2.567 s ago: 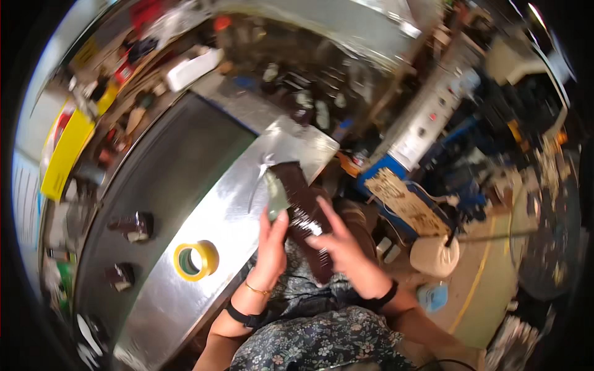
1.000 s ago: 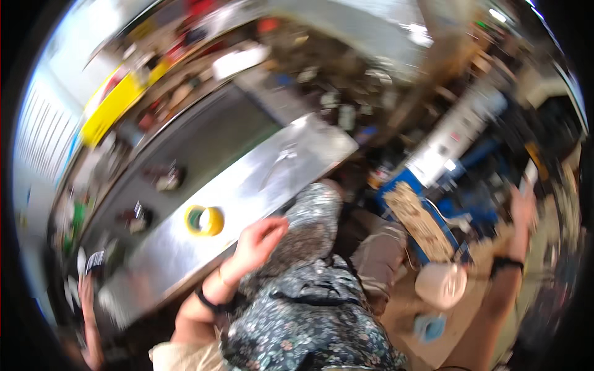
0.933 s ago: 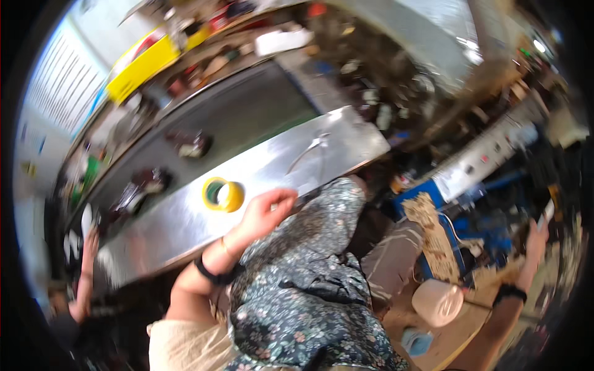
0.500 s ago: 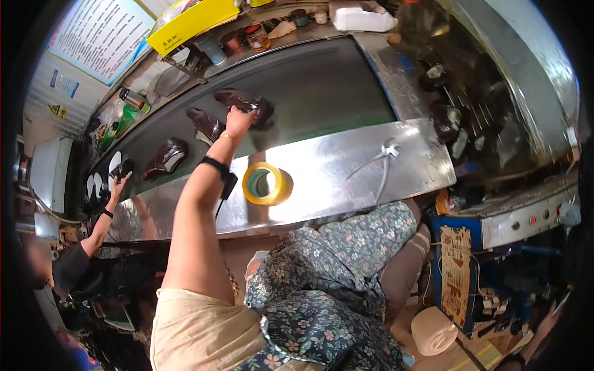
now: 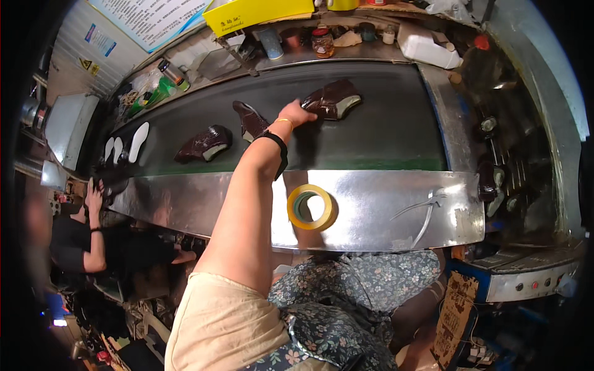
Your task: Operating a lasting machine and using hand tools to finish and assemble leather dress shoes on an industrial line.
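Observation:
My left hand reaches out over a dark belt, fingers closed on the near-left end of a glossy dark brown leather shoe upper. A pale patch shows at the upper's right end. Just left of my wrist lies a second brown shoe upper, partly hidden by my forearm. A third brown upper rests farther left. I do not see my right hand.
A steel ledge along the belt's near side carries a roll of yellow tape. White soles lie at the belt's left end, near a co-worker's hand. Jars and a white jug line the back shelf.
My view has swung, shifting the scene rightward. My left hand and the held upper have moved right along the belt, away from the second upper. The co-worker's hand has left the soles.

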The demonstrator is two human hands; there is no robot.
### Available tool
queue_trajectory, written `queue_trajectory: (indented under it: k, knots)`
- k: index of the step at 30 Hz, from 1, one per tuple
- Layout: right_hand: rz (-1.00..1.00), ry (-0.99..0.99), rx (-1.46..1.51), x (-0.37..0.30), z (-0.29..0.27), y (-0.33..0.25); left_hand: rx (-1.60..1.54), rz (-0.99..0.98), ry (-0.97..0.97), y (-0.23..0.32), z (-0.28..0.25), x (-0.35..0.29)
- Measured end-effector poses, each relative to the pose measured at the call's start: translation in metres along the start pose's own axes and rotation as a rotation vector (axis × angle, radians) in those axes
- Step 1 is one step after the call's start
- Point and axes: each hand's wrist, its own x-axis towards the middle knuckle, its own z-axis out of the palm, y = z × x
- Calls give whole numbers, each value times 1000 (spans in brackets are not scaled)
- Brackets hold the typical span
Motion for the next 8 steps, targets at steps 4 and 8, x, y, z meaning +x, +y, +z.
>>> queue_trajectory:
  k: [4,8]
  knots:
    - [-188,-169,-418,-33,9,-91,-78,-28,-24,25,28,-28]
    - [-45,-292,-326,-18,6,-158,-1084,197,-398,45,32,-60]
